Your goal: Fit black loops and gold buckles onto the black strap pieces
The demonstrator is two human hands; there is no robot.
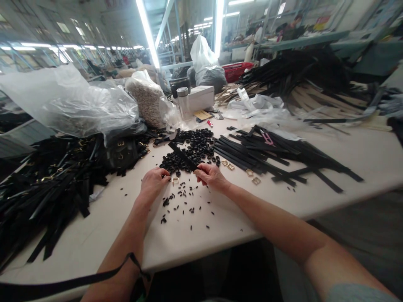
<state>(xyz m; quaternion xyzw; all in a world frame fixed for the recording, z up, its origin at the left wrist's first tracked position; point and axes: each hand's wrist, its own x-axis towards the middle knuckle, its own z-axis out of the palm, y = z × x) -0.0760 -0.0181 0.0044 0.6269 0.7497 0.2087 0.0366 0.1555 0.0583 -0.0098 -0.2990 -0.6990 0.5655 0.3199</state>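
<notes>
My right hand (211, 175) pinches one end of a flat black strap (183, 156), which slants up and left over a heap of small black loops (199, 144). At the lower left edge of that heap is my left hand (155, 181), thumb and fingers pressed together; what they hold, if anything, is too small to make out. Between both hands a gold buckle (175, 180) lies on the pale table. Small black cylindrical bits (181, 193) are scattered just in front of it.
More gold buckles (228, 165) lie right of the loops, beside loose black straps (252, 151) with a pink-handled tool (267, 137) on top. Buckled straps (56, 180) pile up at left. Behind stand plastic bags (94, 100), a glass bottle (183, 102) and a white box (203, 97).
</notes>
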